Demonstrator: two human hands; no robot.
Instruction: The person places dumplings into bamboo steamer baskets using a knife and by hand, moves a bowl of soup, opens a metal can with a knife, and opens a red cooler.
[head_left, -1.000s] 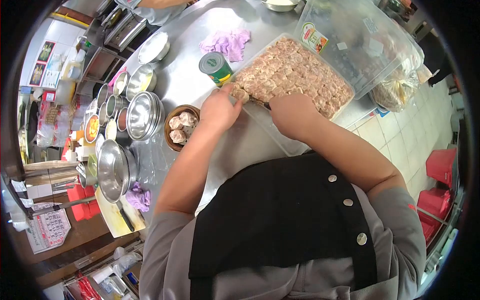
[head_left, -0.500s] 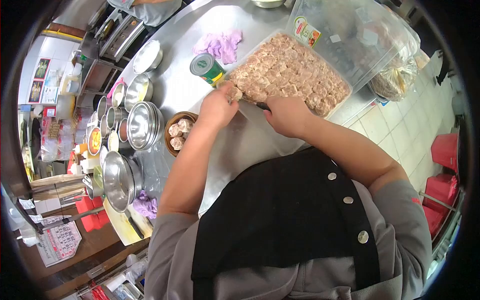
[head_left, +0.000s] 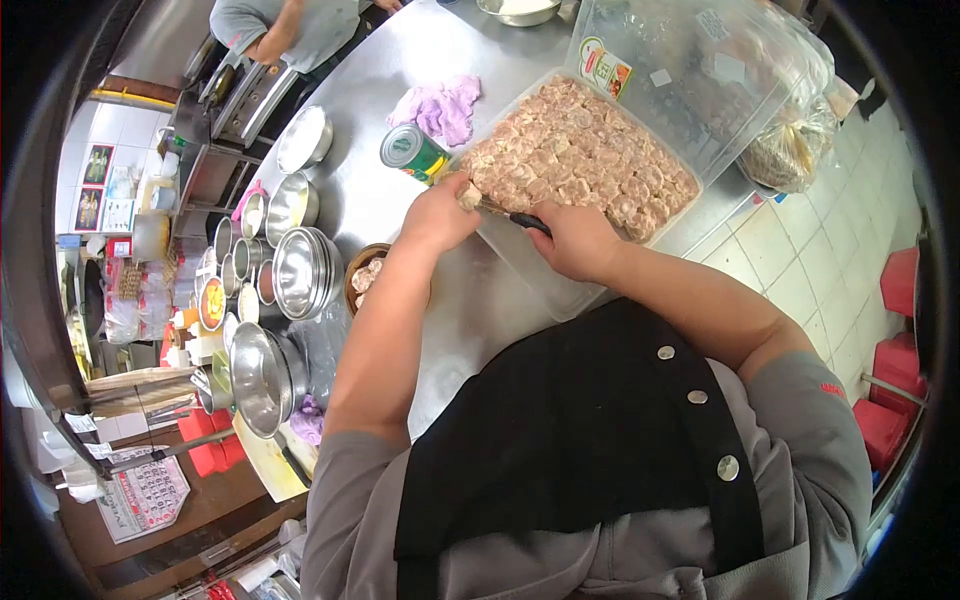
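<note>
My left hand [head_left: 440,216] is closed around a meat dumpling [head_left: 469,196] at the near left corner of a clear plastic tub [head_left: 692,206]. Rows of raw meat dumplings [head_left: 580,150] fill the tub. My right hand [head_left: 582,244] grips a tool by its black handle [head_left: 530,222]. Its narrow metal end points left and reaches the dumpling in my left fingers; whether it is a knife or a spatula, I cannot tell. Below my left wrist, a round bamboo steamer [head_left: 352,290] holds several dumplings [head_left: 367,274], partly hidden by my forearm.
A green can [head_left: 412,150] and a purple cloth [head_left: 440,108] lie beyond my left hand. Stacked metal bowls [head_left: 302,272] line the table's left side. A clear lid [head_left: 690,70] leans behind the tub. Another person [head_left: 285,30] stands at the far left.
The view has shifted slightly, and more of the other person shows. My right hand's tool now shows more of its handle, its end against the dumpling in my left hand.
</note>
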